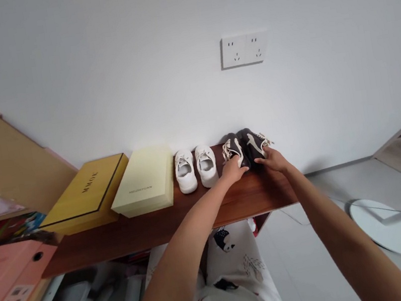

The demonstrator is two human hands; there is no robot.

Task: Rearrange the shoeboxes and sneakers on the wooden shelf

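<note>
A pair of black sneakers with cream laces and side stripes is near the right end of the brown wooden shelf (pixel 160 232), against the wall. My left hand (pixel 234 169) grips the left black sneaker (pixel 231 141) by its heel end. The right black sneaker (pixel 252 140) is held the same way by my right hand (pixel 273 160), thumb on its inner side. To their left stand a white left sneaker (pixel 187 180) and a white right sneaker (pixel 207 172), side by side with heels towards me.
Left of the white shoes lie a cream shoebox (pixel 146 176) and a yellow shoebox (pixel 86 190). A pink box (pixel 13 284) stands at the lower left. Wall sockets (pixel 244 49) sit above the shelf. A white fan base (pixel 389 228) rests on the floor at right.
</note>
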